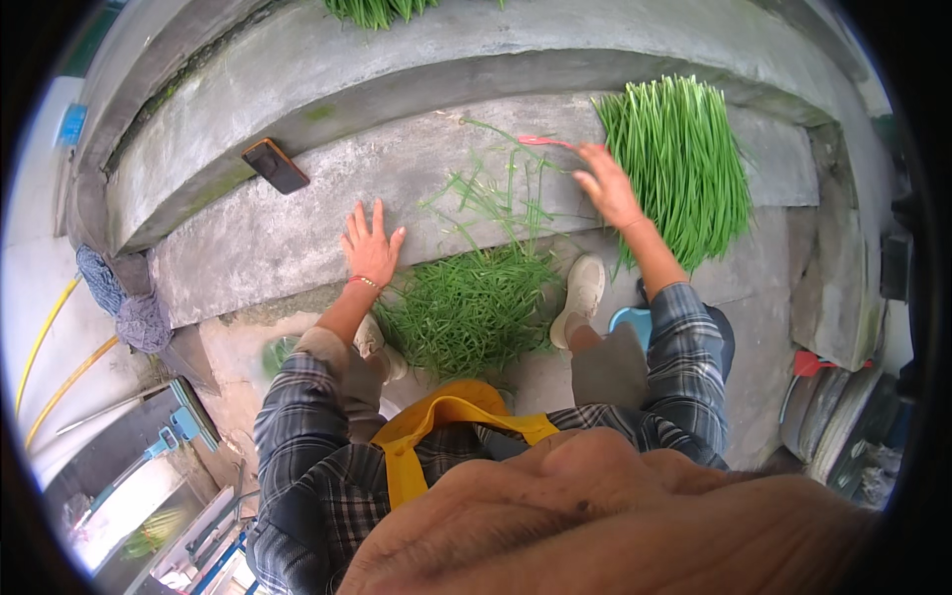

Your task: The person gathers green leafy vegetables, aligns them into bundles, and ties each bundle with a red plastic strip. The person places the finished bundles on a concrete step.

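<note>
My left hand [372, 253] is spread, palm down, over the front part of a concrete step [238, 245]. It holds nothing. At the right, my right hand [613, 190] reaches to the near side of a thick bunch of green garlic chives [673, 171], thumb and fingers apart. A thin red strip [541, 140], perhaps a plastic tie, runs behind its fingertips; whether they touch it I cannot tell. Loose green leaf scraps [506, 197] lie scattered on the step between my hands. Below them, a heap of cut leaves [472, 312] covers the ground between my feet.
A smartphone [275, 166] leans against the riser at the left. More chives [379, 9] lie on the upper ledge. A blue plastic object [631, 321] is beside my right leg. Rags [141, 320], yellow hoses [46, 342] and a blue-handled tool [175, 431] sit left.
</note>
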Demonstrator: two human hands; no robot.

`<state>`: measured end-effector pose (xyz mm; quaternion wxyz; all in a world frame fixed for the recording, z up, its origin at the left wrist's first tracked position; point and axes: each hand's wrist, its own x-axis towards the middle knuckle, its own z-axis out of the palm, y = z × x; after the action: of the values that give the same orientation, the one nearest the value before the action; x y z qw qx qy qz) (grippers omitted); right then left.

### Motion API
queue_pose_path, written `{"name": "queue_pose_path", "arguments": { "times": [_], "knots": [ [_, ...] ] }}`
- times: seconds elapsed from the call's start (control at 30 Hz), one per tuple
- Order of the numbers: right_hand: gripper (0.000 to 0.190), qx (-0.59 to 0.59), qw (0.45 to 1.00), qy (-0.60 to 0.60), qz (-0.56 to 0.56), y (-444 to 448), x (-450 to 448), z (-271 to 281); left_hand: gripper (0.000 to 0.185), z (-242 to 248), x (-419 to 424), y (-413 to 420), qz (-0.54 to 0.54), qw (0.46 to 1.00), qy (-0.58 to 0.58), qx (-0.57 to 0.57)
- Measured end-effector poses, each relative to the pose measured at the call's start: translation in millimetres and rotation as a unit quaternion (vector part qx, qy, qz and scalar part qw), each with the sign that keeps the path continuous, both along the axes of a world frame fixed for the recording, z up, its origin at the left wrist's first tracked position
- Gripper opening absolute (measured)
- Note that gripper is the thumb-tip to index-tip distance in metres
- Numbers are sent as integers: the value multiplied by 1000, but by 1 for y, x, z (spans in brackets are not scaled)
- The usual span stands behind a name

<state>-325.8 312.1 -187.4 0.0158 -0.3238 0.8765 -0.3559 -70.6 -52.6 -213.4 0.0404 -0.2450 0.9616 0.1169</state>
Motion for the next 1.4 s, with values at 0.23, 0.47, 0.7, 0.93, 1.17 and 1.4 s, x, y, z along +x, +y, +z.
{"name": "queue_pose_path", "arguments": {
  "times": [0.23,0.47,0.7,0.93,1.17,1.4],
  "knots": [
    [72,116,984,99,-93,-121,40,-61,74,-41,-48,50,-110,989,68,-76],
    [67,162,890,79,419,-141,142,-59,66,-20,41,79,-622,775,46,100],
    [65,217,966,142,-1,-91,118,-32,44,80,135,-58,-364,927,-78,43],
    [51,292,933,-20,210,-139,232,-13,33,108,388,-152,374,899,226,36],
    [31,41,982,-150,112,-169,278,28,44,27,512,26,255,954,-56,146],
    [30,-150,952,-202,176,-236,353,154,62,14,530,57,211,895,-336,206]
  ]
}}
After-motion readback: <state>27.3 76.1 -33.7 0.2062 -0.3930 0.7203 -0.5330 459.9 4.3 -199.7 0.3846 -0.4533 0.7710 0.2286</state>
